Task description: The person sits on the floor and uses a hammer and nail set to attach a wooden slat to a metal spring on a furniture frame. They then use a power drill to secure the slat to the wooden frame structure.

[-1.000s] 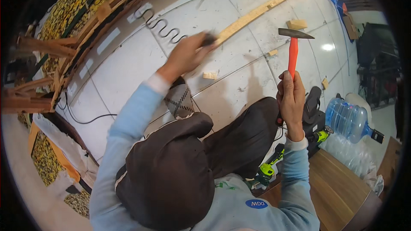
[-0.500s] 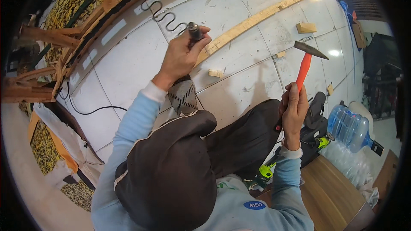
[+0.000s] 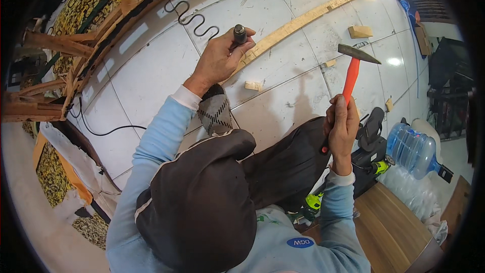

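My left hand [image 3: 222, 55] grips a dark metal rod tool [image 3: 239, 34], seen nearly end-on, above a long pale wooden strip [image 3: 298, 23] lying on the tiled floor [image 3: 146, 71]. A wavy metal spring wire [image 3: 194, 20] lies just left of it. On the right, my right hand [image 3: 341, 126] is closed round a hammer's orange handle [image 3: 352, 78], its dark steel head [image 3: 358, 53] raised toward the upper right. A small wood block [image 3: 253, 85] sits below the strip, near my socked foot [image 3: 214, 114], and another block [image 3: 359, 31] lies beyond the hammer.
An opened wooden furniture frame [image 3: 76, 45] with foam padding runs along the left, near a black cable [image 3: 108, 131]. At right are a blue water bottle [image 3: 411, 151], green-and-black power tools [image 3: 313, 202], a dark sandal [image 3: 375, 121] and a wooden board [image 3: 389, 222].
My left hand has turned the metal tool end-up and shifted slightly right over the strip. The hammer has moved a little right, then slightly back to the left.
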A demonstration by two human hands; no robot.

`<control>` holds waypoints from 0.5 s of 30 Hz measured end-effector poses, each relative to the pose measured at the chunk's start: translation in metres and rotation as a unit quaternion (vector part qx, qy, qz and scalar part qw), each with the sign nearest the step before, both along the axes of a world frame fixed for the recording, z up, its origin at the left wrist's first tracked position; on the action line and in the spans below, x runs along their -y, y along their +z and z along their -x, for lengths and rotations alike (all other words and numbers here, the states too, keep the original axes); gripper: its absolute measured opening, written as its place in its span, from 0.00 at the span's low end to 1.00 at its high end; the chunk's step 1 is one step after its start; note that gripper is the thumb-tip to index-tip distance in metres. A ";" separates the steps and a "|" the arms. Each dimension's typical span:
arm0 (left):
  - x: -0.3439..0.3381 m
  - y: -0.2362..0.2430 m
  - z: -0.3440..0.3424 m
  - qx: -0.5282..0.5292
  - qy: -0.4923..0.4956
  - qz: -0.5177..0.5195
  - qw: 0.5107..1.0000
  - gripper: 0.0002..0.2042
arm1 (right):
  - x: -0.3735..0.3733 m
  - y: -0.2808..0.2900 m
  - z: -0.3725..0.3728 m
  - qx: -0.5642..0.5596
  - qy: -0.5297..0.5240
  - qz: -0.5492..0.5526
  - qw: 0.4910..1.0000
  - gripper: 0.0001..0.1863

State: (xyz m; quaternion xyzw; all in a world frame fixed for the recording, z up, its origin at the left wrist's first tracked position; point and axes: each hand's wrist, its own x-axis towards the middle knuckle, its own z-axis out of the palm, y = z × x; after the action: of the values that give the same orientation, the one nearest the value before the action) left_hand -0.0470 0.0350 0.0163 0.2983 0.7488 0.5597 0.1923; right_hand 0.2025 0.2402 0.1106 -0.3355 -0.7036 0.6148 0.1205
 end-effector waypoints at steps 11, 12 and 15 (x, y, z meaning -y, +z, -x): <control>-0.012 0.002 -0.004 -0.112 -0.055 0.037 0.991 0.14 | 0.007 0.098 0.061 -0.305 0.053 -0.106 0.945 0.12; -0.012 0.002 -0.005 -0.102 -0.057 0.036 0.993 0.15 | 0.008 0.101 0.070 -0.425 0.077 -0.051 0.901 0.09; -0.019 0.004 -0.005 -0.091 -0.061 0.009 0.994 0.13 | -0.024 0.038 0.065 -0.182 0.232 -0.463 0.836 0.08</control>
State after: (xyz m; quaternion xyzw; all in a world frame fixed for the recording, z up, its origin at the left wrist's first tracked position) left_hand -0.0419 0.0538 0.0207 0.3909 0.7490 0.5105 0.1600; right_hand 0.1375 0.2642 0.1490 0.0507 -0.9286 0.2770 0.2418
